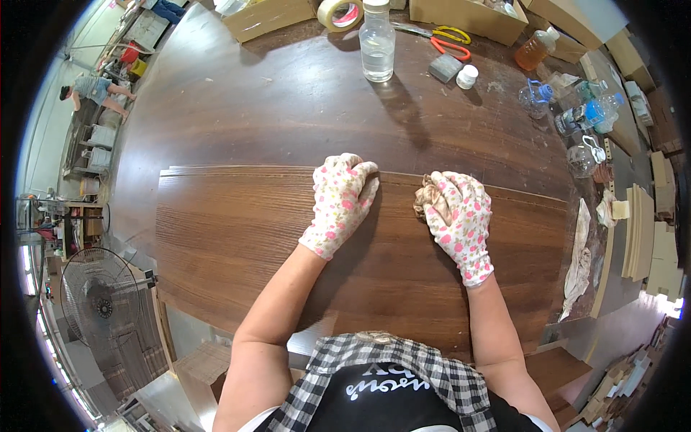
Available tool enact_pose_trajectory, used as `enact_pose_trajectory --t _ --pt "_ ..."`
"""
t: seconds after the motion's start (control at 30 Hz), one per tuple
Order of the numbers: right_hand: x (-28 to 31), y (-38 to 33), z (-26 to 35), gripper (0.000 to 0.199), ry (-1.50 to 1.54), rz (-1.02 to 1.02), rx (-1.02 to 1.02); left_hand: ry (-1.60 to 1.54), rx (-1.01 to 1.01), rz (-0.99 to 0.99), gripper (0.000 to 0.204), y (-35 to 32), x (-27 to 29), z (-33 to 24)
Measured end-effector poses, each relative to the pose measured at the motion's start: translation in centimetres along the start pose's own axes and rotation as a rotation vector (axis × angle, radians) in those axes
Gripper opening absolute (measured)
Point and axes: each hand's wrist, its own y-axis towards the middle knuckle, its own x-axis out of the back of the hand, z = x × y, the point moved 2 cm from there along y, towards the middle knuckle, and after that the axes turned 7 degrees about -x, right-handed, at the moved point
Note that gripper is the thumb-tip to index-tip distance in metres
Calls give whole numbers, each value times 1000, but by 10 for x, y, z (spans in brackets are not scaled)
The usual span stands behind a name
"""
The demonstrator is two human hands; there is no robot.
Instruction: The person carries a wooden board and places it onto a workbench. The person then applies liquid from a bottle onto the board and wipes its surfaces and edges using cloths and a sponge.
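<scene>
Both hands are down on a dark wooden panel (273, 245) that lies flat across the big brown table (288, 108), its long grain running left to right. The left hand (340, 203), in a white glove with pink flowers, rests knuckles curled on the panel's far edge, holding nothing that shows. The right hand (458, 219), gloved the same way, is closed over a crumpled brownish rag (425, 198) pressed to the panel, just beside the left.

Up at the far side of the table stands a clear plastic bottle (377, 45) with a white cap, a roll of tape (340, 13) to its left, orange-handled scissors (450, 42) to its right, then a small grey block (445, 68) and a little white jar (467, 76). An amber bottle (534, 49) and a cluster of clear bottles with blue caps (583, 115) crowd the right corner. A stained cloth (578, 259) hangs at the right edge, pale boards (637, 230) stacked beyond it.

Off to the left, a floor fan (97, 302) stands low, and another person (93, 90) bends over in the distance.
</scene>
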Motion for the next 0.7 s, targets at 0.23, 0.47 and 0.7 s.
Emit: enact_pose_trajectory --t 0.23,0.47,0.7 --pt "-1 -21 13 42 35 -77 4 73 16 20 11 -12 -2 -4" --pt "6 -24 3 35 141 -88 96 -278 108 101 16 28 -17 26" --pt "1 -16 11 27 203 -12 175 -581 164 -327 82 158 -66 95"
